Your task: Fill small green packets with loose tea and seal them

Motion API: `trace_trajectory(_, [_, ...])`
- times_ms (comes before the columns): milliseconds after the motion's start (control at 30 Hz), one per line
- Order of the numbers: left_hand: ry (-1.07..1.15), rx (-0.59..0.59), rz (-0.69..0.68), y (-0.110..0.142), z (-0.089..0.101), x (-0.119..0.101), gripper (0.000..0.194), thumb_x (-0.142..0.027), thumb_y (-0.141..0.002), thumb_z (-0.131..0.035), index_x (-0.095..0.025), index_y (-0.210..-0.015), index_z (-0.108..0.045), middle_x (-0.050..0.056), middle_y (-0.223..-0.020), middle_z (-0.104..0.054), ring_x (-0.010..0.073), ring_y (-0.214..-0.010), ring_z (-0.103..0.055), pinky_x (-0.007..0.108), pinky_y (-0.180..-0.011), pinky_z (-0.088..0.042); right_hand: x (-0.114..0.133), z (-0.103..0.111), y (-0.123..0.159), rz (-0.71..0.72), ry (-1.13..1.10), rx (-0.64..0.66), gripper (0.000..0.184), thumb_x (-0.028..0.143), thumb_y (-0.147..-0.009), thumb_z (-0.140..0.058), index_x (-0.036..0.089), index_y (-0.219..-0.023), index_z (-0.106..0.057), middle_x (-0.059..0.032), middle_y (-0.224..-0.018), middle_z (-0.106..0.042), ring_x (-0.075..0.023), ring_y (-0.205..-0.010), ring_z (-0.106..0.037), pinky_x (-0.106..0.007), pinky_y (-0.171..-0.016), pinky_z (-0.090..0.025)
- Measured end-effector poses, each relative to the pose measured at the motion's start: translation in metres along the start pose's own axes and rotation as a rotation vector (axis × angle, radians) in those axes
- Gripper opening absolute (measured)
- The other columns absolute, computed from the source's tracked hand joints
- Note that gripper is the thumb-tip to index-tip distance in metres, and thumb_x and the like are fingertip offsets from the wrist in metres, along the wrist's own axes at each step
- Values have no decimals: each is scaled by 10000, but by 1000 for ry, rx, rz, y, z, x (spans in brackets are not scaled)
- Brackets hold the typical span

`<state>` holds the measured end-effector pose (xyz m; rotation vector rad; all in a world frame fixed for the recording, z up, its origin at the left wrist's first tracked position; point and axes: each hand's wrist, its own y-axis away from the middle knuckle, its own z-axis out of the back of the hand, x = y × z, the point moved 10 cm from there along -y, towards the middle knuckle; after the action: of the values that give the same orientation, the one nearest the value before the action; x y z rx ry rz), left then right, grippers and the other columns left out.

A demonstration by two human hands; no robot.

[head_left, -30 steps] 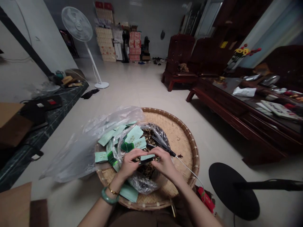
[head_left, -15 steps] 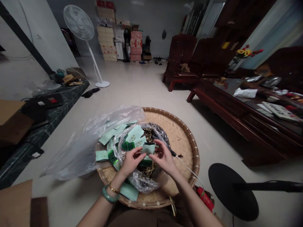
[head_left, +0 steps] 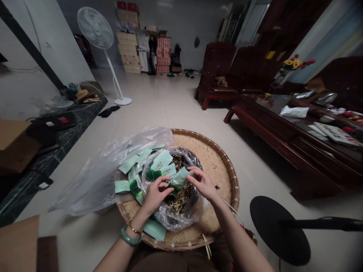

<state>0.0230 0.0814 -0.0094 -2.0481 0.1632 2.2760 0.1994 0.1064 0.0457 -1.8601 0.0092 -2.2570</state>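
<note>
A pale green packet (head_left: 179,180) is held tilted between both hands, over a clear plastic bag (head_left: 176,221) of loose dark and yellowish dried pieces (head_left: 180,200). My left hand (head_left: 157,193) pinches the packet's lower left end. On its upper right end, the fingers of my right hand (head_left: 203,183) are closed. Several more green packets (head_left: 160,160) lie in and beside the bag, to the left. Everything rests on a round woven bamboo tray (head_left: 217,160). A white cord (head_left: 234,211) runs past my right forearm, partly hidden by it.
A large clear plastic sheet (head_left: 87,189) drapes over the tray's left side. To the right is a black round stand base (head_left: 279,230). Further off stand a white fan (head_left: 96,28), a dark wooden table (head_left: 272,132) and stacked boxes (head_left: 129,53).
The packet has turned from upright to slanted, its right end raised. My right hand has shifted slightly right, and the black tool beside it is now mostly hidden.
</note>
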Motion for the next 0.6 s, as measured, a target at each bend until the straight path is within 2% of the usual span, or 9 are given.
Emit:
trace_trajectory(100, [-173, -5, -154, 3, -1, -15, 359, -244, -752, -680, -178, -1090, -577, -22, -676, -659, 138, -629, -634, 237, -631, -487, 3, 3, -3, -22, 32, -22, 298, 477, -750, -664, 183, -701, -664, -107, -1074, -628, -233, -974, -586, -356, -805, -461])
trace_trajectory(200, [-268, 18, -247, 5, -6, -23, 202, -260, -757, -686, -185, -942, -655, 23, -814, -701, 150, -703, -637, 240, -657, -487, 4, 7, -5, -9, 13, -93, 293, 451, -749, -675, 184, -632, -654, -99, -1062, -629, -238, -1004, -573, -385, -876, -432])
trace_trajectory(300, [-239, 32, -209, 2, -7, -15, 165, -279, -756, -685, -177, -886, -674, 30, -819, -702, 154, -702, -631, 239, -648, -483, 0, 10, -4, 9, -47, -181, 296, 453, -751, -677, 188, -621, -653, -89, -1043, -620, -231, -1007, -568, -381, -892, -427])
trace_trajectory(367, [-185, 42, -157, -1, -10, -9, 189, -282, -738, -696, -166, -884, -667, 25, -790, -689, 150, -683, -622, 237, -639, -479, -2, 6, -4, 20, -43, -192, 286, 453, -746, -684, 193, -630, -660, -79, -988, -621, -222, -967, -578, -377, -891, -429])
trace_trajectory(500, [-57, 46, -93, -5, -15, -6, 192, -324, -711, -704, -151, -756, -635, 14, -716, -652, 140, -655, -593, 235, -626, -469, 7, -12, -7, 59, 39, -33, 284, 462, -756, -680, 194, -664, -682, -67, -919, -625, -202, -897, -595, -351, -851, -451])
trace_trajectory(600, [19, 31, -40, -9, -14, -8, 235, -352, -684, -712, -148, -673, -595, -9, -632, -607, 119, -589, -552, 221, -576, -441, 22, -11, -8, 90, 175, 99, 283, 468, -757, -684, 186, -754, -702, -69, -948, -630, -196, -890, -588, -317, -798, -462])
